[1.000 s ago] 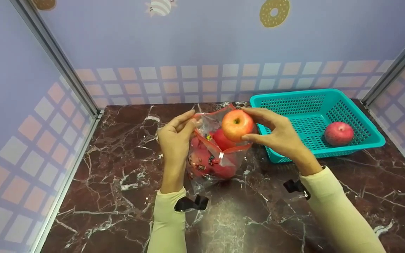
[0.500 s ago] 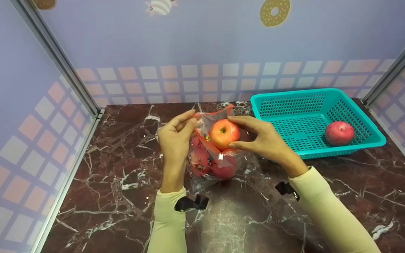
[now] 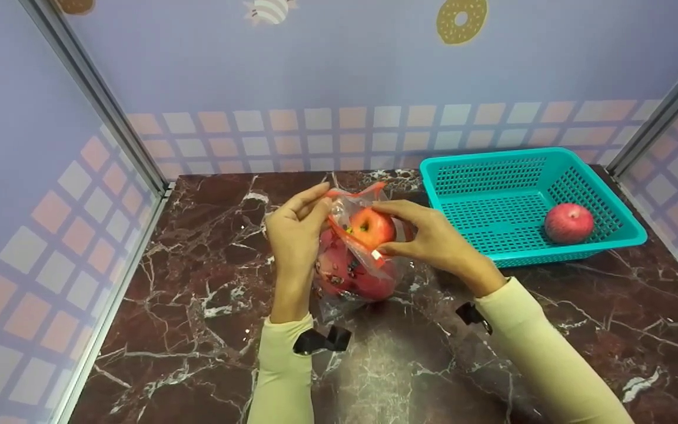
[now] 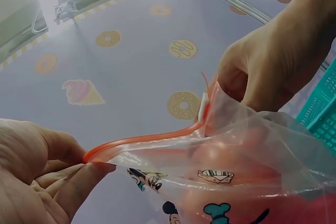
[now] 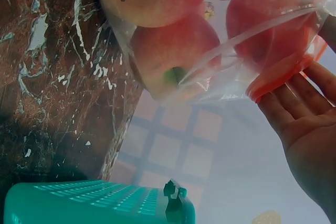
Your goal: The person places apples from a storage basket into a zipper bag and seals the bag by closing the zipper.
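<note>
At the bag's left corner, my left hand (image 3: 298, 241) pinches the orange zip edge of a clear zip bag (image 4: 157, 153) printed with cartoon figures. My right hand (image 3: 439, 244) holds a red-yellow apple (image 3: 373, 228) between thumb and fingers, down in the bag's mouth. In the left wrist view, the right hand's fingertips are hidden behind the orange edge and white slider (image 4: 203, 107). Beneath the held apple, several red apples (image 5: 173, 51) fill the bag, which stands on the marbled table.
To the right stands a turquoise perforated basket (image 3: 551, 257), with one red apple (image 3: 568, 224) at its right end. Marbled tabletop (image 3: 198, 353) surrounds the bag. Patterned panels (image 3: 374, 70) close off the back and both sides.
My right hand has moved left and down, bringing the apple from above the bag's right edge into its mouth. My left hand has stayed on the zip edge.
</note>
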`<state>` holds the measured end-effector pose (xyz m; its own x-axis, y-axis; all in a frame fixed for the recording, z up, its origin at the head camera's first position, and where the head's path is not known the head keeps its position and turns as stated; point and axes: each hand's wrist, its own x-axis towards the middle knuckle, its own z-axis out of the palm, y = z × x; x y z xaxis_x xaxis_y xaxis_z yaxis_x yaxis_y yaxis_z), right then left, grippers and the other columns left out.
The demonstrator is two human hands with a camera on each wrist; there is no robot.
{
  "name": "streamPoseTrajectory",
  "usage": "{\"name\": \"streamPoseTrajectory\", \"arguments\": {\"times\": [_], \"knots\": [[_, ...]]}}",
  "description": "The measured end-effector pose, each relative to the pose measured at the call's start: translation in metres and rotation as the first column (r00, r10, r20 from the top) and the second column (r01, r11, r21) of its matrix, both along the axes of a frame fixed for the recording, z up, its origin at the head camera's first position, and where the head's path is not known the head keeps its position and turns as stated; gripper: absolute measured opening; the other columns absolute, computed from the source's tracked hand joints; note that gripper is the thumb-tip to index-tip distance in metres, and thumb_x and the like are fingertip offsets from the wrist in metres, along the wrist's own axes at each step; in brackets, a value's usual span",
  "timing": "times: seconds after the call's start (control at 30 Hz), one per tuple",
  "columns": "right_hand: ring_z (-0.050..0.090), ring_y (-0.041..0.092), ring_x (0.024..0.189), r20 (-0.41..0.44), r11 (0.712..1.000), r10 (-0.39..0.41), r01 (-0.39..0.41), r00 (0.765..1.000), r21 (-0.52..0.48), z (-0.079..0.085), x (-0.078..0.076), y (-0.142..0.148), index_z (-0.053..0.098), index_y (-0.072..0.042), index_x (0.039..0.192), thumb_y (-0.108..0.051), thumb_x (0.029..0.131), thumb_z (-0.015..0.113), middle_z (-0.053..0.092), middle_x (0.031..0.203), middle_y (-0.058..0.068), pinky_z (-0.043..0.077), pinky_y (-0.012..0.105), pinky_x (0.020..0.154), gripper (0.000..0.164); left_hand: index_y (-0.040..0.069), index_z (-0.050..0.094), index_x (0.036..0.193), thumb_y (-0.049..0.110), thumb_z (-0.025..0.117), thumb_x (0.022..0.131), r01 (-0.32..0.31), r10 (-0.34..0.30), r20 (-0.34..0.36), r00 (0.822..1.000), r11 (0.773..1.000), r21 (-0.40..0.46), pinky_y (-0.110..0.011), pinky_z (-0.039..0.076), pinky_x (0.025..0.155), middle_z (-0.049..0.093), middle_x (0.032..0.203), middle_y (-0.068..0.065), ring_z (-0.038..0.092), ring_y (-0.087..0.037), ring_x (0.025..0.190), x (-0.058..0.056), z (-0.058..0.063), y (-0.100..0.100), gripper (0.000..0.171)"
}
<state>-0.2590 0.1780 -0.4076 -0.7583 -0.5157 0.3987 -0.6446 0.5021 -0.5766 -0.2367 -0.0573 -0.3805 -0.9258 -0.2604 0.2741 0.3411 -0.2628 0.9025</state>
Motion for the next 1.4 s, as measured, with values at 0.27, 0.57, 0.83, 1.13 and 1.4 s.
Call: {"name": "streamPoseTrajectory", "arguments": {"times": [0.27, 0.57, 0.83, 1.13, 1.4], "knots": [[0.06, 0.028, 0.134, -0.068, 0.999, 0.006, -0.008, 0.998, -0.035, 0.0, -0.001, -0.001, 0.067, -0.004, 0.141, -0.024, 0.085, 0.092, 0.068, 0.141, 0.007, 0.049, 0.046, 0.115, 0.065, -0.008, 0.078, 0.113, -0.01, 0.073, 0.095, -0.015, 0.015, 0.004, 1.0, 1.0, -0.003, -0.03, 0.067, 0.068, 0.079, 0.102, -0.021, 0.078, -0.02, 0.081, -0.001, 0.001, 0.001, 0.019], [0.068, 0.028, 0.123, -0.126, 0.981, -0.032, 0.007, 0.991, -0.192, -0.002, -0.001, 0.018, 0.07, 0.0, 0.136, -0.004, 0.092, 0.084, 0.067, 0.141, 0.012, 0.058, 0.041, 0.105, 0.046, -0.008, 0.077, 0.114, -0.011, 0.074, 0.094, -0.018, 0.018, 0.008, 1.0, 1.0, 0.001, -0.033, 0.067, 0.072, 0.078, 0.103, -0.021, 0.079, -0.022, 0.086, -0.002, 0.0, 0.0, 0.02], [0.074, 0.032, 0.109, 0.061, 0.97, -0.182, 0.189, 0.982, -0.152, -0.009, 0.0, 0.027, 0.07, 0.0, 0.136, -0.006, 0.095, 0.082, 0.075, 0.125, 0.016, 0.063, 0.05, 0.094, 0.043, -0.012, 0.075, 0.115, -0.012, 0.073, 0.095, -0.012, 0.012, -0.002, 1.0, 1.0, 0.009, -0.034, 0.067, 0.076, 0.078, 0.105, -0.022, 0.079, -0.022, 0.087, -0.003, -0.003, -0.002, 0.02], [0.077, 0.021, 0.092, 0.164, 0.961, -0.244, 0.261, 0.956, -0.094, -0.009, 0.002, 0.022, 0.075, -0.002, 0.124, -0.012, 0.096, 0.082, 0.08, 0.106, 0.006, 0.064, 0.03, 0.078, 0.03, -0.01, 0.077, 0.113, -0.011, 0.073, 0.095, -0.018, 0.018, -0.007, 1.0, 1.0, -0.008, -0.032, 0.067, 0.074, 0.079, 0.102, -0.02, 0.079, -0.022, 0.088, -0.003, -0.002, -0.002, 0.019], [0.073, 0.019, 0.082, 0.135, 0.943, -0.28, 0.298, 0.951, -0.146, -0.001, 0.004, 0.022, 0.078, -0.002, 0.118, -0.007, 0.097, 0.079, 0.08, 0.099, 0.006, 0.057, 0.018, 0.066, 0.021, -0.009, 0.077, 0.114, -0.01, 0.074, 0.094, -0.024, 0.024, -0.003, 1.0, 1.0, -0.012, -0.032, 0.067, 0.072, 0.079, 0.102, -0.019, 0.079, -0.022, 0.087, -0.002, -0.001, -0.002, 0.02]]}}
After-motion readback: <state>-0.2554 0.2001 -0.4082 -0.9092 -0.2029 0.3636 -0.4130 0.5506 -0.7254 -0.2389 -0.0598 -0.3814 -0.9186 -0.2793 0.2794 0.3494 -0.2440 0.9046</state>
